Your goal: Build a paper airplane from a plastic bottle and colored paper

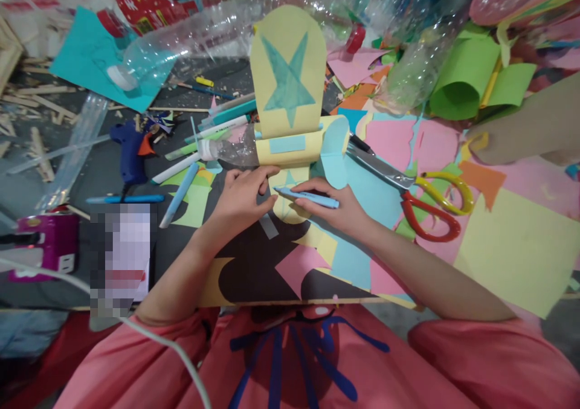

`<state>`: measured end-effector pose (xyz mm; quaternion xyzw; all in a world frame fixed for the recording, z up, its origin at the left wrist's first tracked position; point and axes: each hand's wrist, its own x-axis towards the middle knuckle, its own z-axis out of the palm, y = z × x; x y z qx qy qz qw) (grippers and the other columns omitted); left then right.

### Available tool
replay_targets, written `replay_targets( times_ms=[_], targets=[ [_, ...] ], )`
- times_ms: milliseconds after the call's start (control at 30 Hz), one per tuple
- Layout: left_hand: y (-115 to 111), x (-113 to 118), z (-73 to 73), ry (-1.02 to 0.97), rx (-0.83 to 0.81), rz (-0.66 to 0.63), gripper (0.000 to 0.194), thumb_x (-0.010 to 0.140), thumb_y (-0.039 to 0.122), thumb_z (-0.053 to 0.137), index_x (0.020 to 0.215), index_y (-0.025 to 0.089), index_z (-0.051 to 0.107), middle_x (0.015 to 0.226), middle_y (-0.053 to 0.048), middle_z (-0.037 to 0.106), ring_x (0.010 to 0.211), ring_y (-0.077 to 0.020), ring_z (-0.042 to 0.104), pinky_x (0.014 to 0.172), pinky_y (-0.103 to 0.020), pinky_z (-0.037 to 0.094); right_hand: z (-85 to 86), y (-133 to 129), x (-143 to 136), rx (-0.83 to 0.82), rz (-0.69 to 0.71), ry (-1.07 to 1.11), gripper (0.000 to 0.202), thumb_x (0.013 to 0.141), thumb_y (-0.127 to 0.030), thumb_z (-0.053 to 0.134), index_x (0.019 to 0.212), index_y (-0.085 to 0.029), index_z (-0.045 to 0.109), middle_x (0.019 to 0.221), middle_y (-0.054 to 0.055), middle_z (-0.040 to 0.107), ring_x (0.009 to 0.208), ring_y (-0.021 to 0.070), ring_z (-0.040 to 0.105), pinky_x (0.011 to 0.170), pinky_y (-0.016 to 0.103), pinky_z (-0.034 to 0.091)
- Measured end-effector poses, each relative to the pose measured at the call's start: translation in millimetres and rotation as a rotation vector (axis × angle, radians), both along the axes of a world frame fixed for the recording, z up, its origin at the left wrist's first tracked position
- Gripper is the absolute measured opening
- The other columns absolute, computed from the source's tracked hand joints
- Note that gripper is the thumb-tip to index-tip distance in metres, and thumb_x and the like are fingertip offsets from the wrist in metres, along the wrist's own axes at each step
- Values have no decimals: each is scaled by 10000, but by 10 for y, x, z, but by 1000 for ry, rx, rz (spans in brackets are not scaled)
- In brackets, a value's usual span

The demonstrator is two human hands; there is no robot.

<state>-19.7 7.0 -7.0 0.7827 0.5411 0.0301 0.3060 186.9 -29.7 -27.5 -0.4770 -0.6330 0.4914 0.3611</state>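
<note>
In my right hand (pixel 333 202) is a blue marker (pixel 317 199), its tip on a rounded yellow paper flap (pixel 296 215) with a blue star outline. My left hand (pixel 247 197) rests at the flap's left edge, thumb and forefinger apart. The flap joins a clear plastic bottle (pixel 238 145) wrapped in yellow paper (pixel 290 153), lying on its side with its white cap to the left. Beyond it, a longer yellow paper wing (pixel 290 70) bears a filled blue-green star. Light-blue paper pieces (pixel 335 149) stand at the wrapped bottle's right end.
Large scissors (pixel 430 206) with red and yellow handles lie on paper scraps at right. At left are a blue glue gun (pixel 131 149), loose markers (pixel 179 194), a purple box (pixel 48 246) and a pixelated phone (pixel 127 252). Plastic bottles (pixel 181 40) crowd the back. Another person's arm (pixel 530 125) reaches in from the right.
</note>
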Motion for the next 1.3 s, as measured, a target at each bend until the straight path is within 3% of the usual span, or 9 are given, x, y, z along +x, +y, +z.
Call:
replay_targets(
  times_ms=[233,700,1300],
  targets=[
    [-2,-6,8,-8,-6,-2,437,843,295,536,1272,223,564,811,14,543,804,-181,537,943,-371,316,-6,-8,0,16,-11,-4,164,857,-315,641,938,-205,731,881,46,752,802,194,689,743,330,542],
    [-3,-15,-13,-10,5,-2,422,851,311,532,1263,226,563,809,18,546,808,-180,547,937,-370,320,-26,-30,-3,34,-34,11,159,856,-298,647,940,-201,742,931,45,770,884,195,708,835,331,542],
    [-5,-22,-26,-19,21,-4,411,853,310,542,1257,236,564,795,25,540,800,-173,541,924,-357,315,-17,-27,4,42,-39,12,143,864,-290,638,918,-192,728,889,46,758,835,188,693,785,324,542]
  ],
)
